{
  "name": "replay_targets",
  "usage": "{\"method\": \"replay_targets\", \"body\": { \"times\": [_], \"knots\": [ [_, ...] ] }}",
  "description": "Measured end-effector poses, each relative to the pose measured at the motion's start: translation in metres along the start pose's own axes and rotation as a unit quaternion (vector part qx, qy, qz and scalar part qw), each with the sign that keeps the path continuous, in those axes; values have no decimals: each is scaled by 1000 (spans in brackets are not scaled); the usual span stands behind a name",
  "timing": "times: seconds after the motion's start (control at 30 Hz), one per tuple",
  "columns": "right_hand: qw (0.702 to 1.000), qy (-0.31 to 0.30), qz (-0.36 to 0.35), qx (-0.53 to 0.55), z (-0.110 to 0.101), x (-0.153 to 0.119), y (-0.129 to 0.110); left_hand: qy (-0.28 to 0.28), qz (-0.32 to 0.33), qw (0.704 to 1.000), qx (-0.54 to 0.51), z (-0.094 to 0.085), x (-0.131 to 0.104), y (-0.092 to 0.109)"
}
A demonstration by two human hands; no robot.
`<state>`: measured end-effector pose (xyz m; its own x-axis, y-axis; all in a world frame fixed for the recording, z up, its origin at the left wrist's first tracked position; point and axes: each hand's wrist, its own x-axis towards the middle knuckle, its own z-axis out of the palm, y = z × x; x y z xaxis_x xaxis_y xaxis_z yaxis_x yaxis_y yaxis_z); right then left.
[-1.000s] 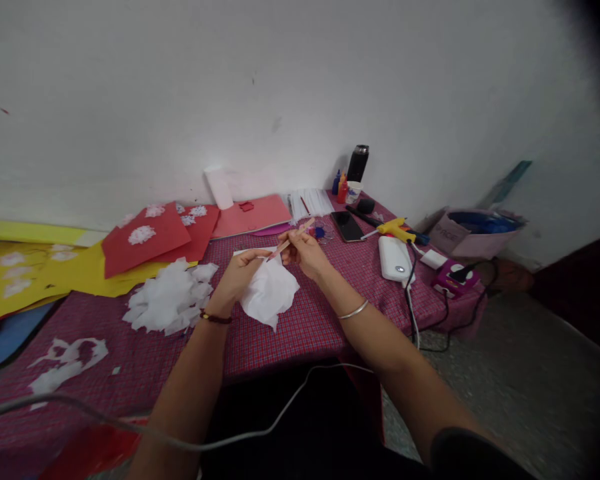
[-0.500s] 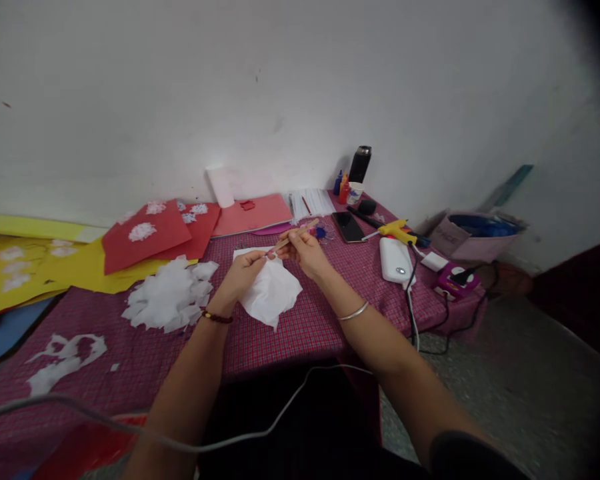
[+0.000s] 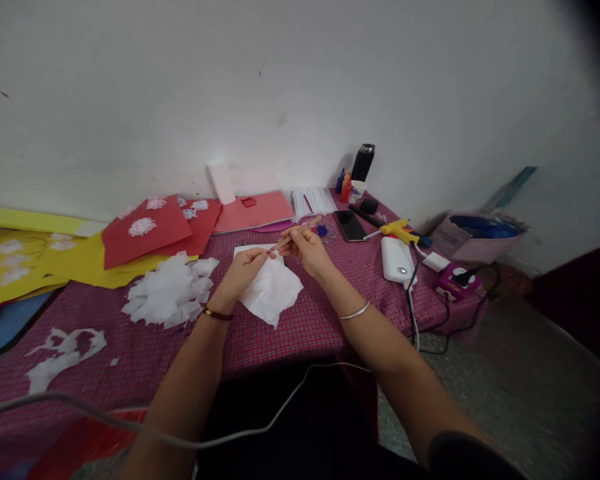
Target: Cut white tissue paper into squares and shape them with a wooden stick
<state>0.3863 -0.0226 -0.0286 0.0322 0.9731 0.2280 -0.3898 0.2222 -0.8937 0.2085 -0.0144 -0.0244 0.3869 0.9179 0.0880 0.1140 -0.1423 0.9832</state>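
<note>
Pinched in right hand point(image 3: 307, 251): stick point(image 3: 312, 222), between the hands, above tissue point(image 3: 273, 297). Long axis slanting from low end, just beside left hand point(image 3: 245, 270), up, rightward and away. Left fingers curled close; cannot tell on what. Right hand nearer, gripping along the shaft. Tissue below, on cloth point(image 3: 310, 327).

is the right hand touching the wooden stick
Touching: the head view shows the right hand gripping the wooden stick between thumb and fingers.
</note>
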Motion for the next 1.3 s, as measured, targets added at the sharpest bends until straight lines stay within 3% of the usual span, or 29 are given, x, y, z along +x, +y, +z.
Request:
{"method": "replay_targets", "body": {
  "times": [0.3, 0.67, 0.9, 1.3],
  "knots": [
    [998, 47, -16, 47, -6, 3, -5, 28, 10, 999, -19, -4, 3, -6],
    [999, -7, 0, 34, 4, -3, -6, 3, -17, 996, -86, 1, 4, -8],
    [1000, -6, -8, 0, 4, -1, -1, 43, -3, 998, -42, 1, 5, -9],
    [999, -21, -23, -41, 5, -1, 3, 51, -11, 999, -14, -1, 6, -14]
  ]
}}
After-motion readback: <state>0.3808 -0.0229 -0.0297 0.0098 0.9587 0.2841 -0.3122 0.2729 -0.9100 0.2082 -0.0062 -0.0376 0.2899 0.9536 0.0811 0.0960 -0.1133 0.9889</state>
